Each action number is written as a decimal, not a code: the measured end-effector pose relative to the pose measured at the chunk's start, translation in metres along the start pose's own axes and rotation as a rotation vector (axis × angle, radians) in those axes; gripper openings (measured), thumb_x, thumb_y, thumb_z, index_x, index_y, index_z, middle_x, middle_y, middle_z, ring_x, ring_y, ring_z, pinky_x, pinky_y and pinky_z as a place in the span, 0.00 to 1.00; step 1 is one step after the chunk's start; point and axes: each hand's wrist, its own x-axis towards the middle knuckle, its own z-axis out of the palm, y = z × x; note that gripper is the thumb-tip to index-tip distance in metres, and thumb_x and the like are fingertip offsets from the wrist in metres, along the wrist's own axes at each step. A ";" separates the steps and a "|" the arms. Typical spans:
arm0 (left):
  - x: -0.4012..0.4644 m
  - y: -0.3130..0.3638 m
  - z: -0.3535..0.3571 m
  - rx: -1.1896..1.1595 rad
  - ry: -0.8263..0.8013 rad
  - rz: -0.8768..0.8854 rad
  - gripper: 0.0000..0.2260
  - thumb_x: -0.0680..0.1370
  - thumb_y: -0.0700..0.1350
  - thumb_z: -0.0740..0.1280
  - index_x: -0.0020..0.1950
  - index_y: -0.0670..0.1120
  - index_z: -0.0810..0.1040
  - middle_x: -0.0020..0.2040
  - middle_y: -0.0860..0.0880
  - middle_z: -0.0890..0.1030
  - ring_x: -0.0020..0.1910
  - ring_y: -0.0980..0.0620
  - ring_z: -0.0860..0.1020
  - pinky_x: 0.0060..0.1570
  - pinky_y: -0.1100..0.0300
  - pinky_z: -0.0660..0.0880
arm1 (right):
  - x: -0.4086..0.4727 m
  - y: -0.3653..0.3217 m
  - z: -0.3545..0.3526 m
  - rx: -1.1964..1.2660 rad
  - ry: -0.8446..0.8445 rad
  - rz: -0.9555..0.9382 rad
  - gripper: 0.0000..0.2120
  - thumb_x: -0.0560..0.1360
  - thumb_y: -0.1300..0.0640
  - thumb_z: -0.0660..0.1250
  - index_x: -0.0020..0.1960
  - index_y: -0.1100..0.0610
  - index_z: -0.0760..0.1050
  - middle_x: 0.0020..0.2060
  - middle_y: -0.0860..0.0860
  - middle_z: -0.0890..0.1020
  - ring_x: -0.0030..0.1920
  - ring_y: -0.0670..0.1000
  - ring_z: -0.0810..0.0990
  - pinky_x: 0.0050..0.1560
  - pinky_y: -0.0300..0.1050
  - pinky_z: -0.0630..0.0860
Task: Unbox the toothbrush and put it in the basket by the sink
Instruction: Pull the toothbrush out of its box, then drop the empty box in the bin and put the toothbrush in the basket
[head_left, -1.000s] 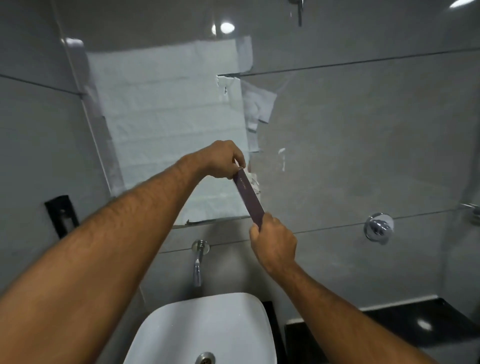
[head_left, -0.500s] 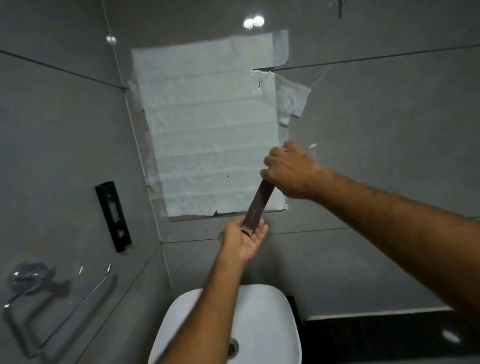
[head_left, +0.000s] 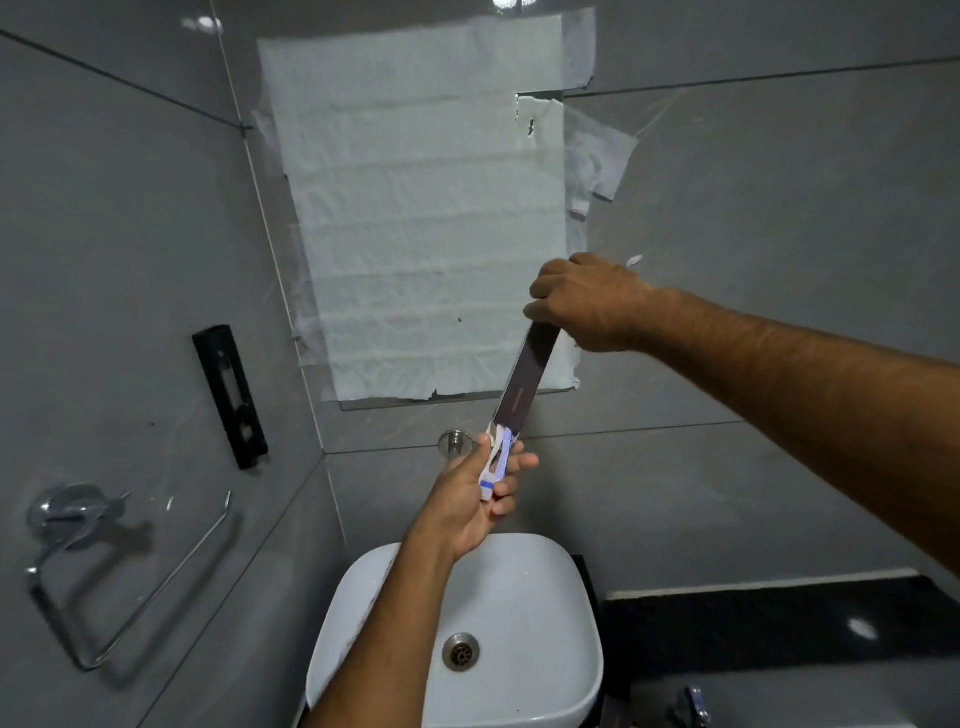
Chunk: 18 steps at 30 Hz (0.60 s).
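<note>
A long dark maroon toothbrush box (head_left: 525, 376) is held slanted in front of the wall, above the sink. My right hand (head_left: 587, 304) grips its upper end. From the box's open lower end sticks a white and blue toothbrush (head_left: 496, 460), which lies in my left hand (head_left: 475, 499), palm up, fingers curled round it. The rest of the toothbrush is hidden inside the box. No basket is in view.
A white basin (head_left: 524, 571) with a metal drain sits below the hands, and a wall spout (head_left: 454, 441) is behind my left hand. White paper (head_left: 426, 208) covers the mirror. A black bracket (head_left: 231, 397) and chrome towel ring (head_left: 78, 577) hang on the left wall. A dark counter (head_left: 779, 618) lies to the right.
The hands have swapped ends of the box: my right hand now holds the top, my left the bottom. The white and blue toothbrush end has slid out into my left hand. The view turned left.
</note>
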 end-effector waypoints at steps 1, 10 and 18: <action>-0.003 -0.001 0.000 0.035 -0.029 -0.002 0.23 0.77 0.55 0.62 0.62 0.38 0.75 0.41 0.46 0.83 0.25 0.58 0.70 0.22 0.66 0.66 | -0.005 0.004 0.003 0.022 0.002 0.039 0.15 0.73 0.62 0.70 0.58 0.54 0.77 0.50 0.52 0.81 0.55 0.56 0.76 0.54 0.56 0.77; -0.007 -0.041 0.003 0.194 0.004 0.087 0.11 0.83 0.44 0.58 0.59 0.43 0.78 0.37 0.48 0.71 0.30 0.55 0.66 0.29 0.63 0.67 | -0.101 -0.047 0.097 0.702 -0.134 1.138 0.12 0.69 0.63 0.69 0.52 0.59 0.78 0.47 0.59 0.82 0.49 0.63 0.80 0.47 0.56 0.79; 0.015 -0.187 0.076 0.319 0.143 -0.051 0.08 0.80 0.39 0.63 0.54 0.40 0.80 0.39 0.47 0.80 0.35 0.54 0.78 0.40 0.58 0.76 | -0.255 -0.165 0.202 1.688 -0.300 1.573 0.13 0.70 0.66 0.74 0.54 0.59 0.81 0.36 0.53 0.83 0.35 0.53 0.82 0.40 0.52 0.82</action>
